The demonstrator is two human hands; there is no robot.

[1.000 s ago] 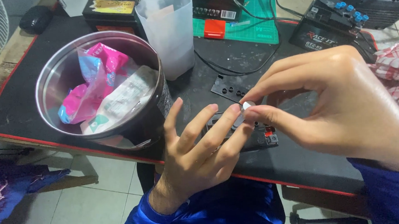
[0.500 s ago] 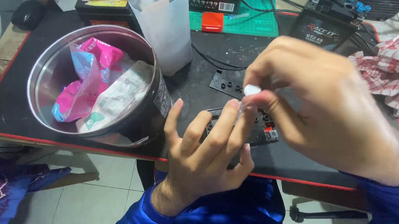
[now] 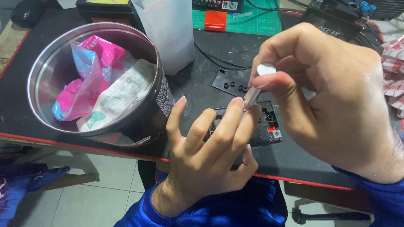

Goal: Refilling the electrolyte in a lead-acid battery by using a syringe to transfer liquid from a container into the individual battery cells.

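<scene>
The right hand (image 3: 333,103) pinches a small white-capped tube (image 3: 259,81) between thumb and forefinger, cap uppermost, the narrow end slanting down and to the left. That end meets the fingertips (image 3: 238,103) of the left hand (image 3: 208,154); whether it touches the part beneath cannot be told. The left hand lies palm down, fingers spread and extended, pressing on a small black plastic block (image 3: 262,124) at the near edge of the black mat (image 3: 20,112). The block shows round holes and a red mark at its right corner; the fingers cover most of it. A flat black cover (image 3: 231,82) with a row of holes lies just behind it on the mat.

To the left of the hands stands a large round metal tin (image 3: 156,97), open, containing pink and blue wrappers (image 3: 84,75) and a clear packet. Behind it stands a translucent plastic cup (image 3: 166,31). A green cutting mat (image 3: 252,18) and a dark battery (image 3: 338,12) with blue caps sit at the rear. A red-checked cloth (image 3: 400,75) lies at the right edge.
</scene>
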